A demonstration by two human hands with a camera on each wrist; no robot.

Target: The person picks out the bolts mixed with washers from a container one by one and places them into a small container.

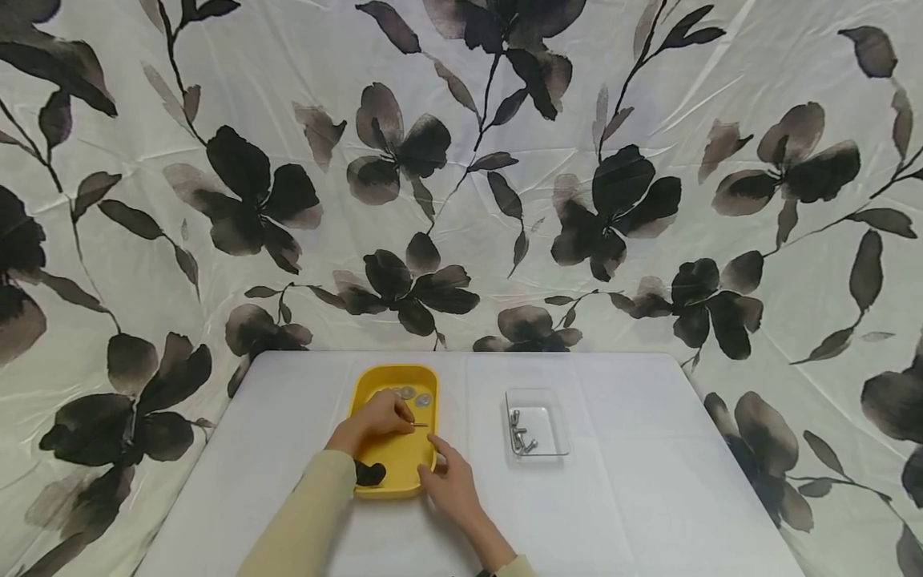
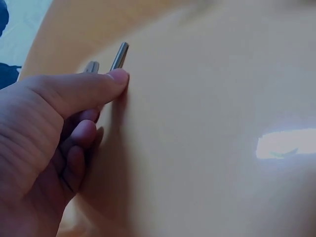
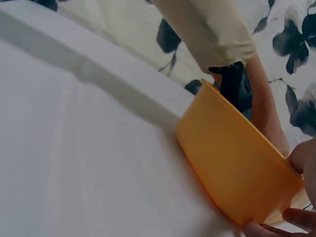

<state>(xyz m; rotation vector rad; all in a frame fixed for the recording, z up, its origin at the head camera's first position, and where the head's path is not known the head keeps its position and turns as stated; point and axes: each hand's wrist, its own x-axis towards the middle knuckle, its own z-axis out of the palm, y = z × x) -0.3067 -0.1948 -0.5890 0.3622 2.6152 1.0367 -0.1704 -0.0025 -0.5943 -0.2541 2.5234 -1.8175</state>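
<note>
right hand (image 1: 450, 485) braces the yellow tray (image 1: 392, 481) at its near corner, fingers curled on the rim. my left hand (image 1: 375, 418) pinches a metal pin (image 2: 119, 55) inside the tray. i judge this the picking step; next calls for lifting toward the clear dish (image 1: 537, 431) on the table (image 1: 634, 497).

Tray (image 1: 375, 489) left of dish (image 1: 558, 417) on table (image 1: 649, 497), pin (image 1: 421, 425) in tray

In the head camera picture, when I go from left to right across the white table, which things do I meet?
Left hand, holding thin metal pins over the yellow tray → right hand on the tray's right edge → clear tray containing metal bolts.
</note>
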